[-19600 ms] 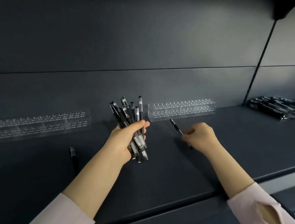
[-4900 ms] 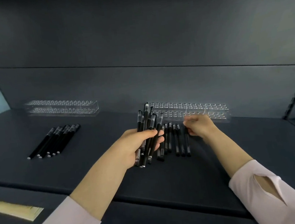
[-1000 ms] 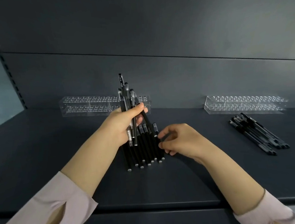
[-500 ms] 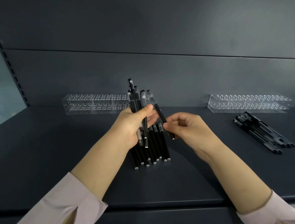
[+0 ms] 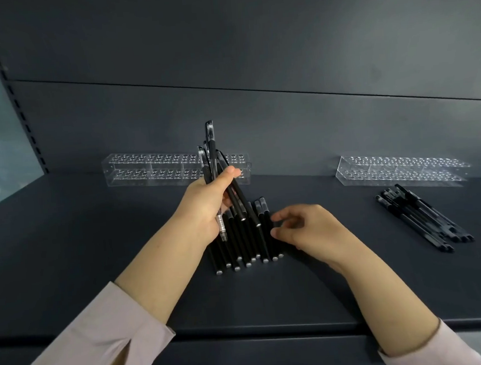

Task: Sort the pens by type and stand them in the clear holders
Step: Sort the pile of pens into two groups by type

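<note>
We see the left hand (image 5: 206, 202) gripping a fanned bundle of black and clear-barrelled pens (image 5: 212, 155) upright, thumb pressed across them and fingers curled round. Beneath it a row of matt black pens with silver ends (image 5: 248, 239) lies on the dark grey shelf (image 5: 95, 251). The right hand (image 5: 309, 228) sits at the row's right edge, fingers loosely curled, forefinger and thumb tips at the outermost pen; we cannot tell whether they pinch it. A clear perforated plastic holder (image 5: 152, 172) stands behind the bundle, a 2nd clear holder (image 5: 399, 169) well to the right, with a loose heap of black capped pens (image 5: 423, 219) before it.

Left grip (image 5: 209, 202) clenched (thumb uppermost); right grip (image 5: 303, 226) loosely curled.
</note>
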The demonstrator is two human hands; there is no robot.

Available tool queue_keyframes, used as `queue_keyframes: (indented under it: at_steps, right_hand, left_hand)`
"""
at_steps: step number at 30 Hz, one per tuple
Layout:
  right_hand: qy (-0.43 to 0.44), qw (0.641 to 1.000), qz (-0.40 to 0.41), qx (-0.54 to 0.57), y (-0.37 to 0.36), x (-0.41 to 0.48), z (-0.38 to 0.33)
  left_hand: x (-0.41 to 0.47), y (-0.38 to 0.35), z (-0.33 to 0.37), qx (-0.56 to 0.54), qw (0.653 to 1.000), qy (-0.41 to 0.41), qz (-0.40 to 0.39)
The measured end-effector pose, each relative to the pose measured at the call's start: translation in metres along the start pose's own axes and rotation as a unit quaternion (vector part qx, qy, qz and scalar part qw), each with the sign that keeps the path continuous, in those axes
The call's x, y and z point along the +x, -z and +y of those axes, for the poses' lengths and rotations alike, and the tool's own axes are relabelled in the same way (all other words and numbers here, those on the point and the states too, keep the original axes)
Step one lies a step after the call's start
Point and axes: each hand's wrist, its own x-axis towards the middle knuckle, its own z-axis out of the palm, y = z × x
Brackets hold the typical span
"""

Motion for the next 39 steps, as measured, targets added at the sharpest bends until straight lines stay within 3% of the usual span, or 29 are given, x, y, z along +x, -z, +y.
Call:
queue_keyframes:
  at_steps: [4, 9, 14, 19, 26, 33, 39]
  right_hand:
    - [0.032, 0.997, 0.037, 0.053, -0.002, 0.0, -0.007]
    - [0.095, 0.986, -0.018, 0.137, -0.006, -0.003, -0.018]
    - [0.038, 0.984, 0.113, 0.136, -0.001, 0.001, -0.011]
    - [-0.003, 0.979, 0.206, 0.011, 0.012, 0.001, 0.002]
    - [-0.033, 0.983, 0.111, -0.144, 0.011, -0.002, 0.003]
    - [-0.024, 0.998, 0.024, -0.059, 0.004, -0.002, 0.003]
    - [0.054, 0.993, 0.089, 0.047, 0.001, -0.003, -0.008]
  left_hand:
    - [0.001, 0.0, -0.002, -0.035, 0.999, -0.003, -0.013]
    - [0.001, -0.004, -0.008, -0.036, 0.999, -0.016, -0.037]
    - [0.003, -0.003, -0.01, -0.031, 0.998, -0.032, -0.04]
    - [0.003, 0.0, -0.01, -0.024, 0.999, -0.022, -0.044]
    - [0.0, -0.002, -0.008, -0.06, 0.997, -0.015, -0.035]
    - [0.0, 0.0, -0.008, -0.036, 0.999, -0.007, -0.027]
    - [-0.001, -0.002, -0.009, 0.012, 0.998, -0.017, -0.051]
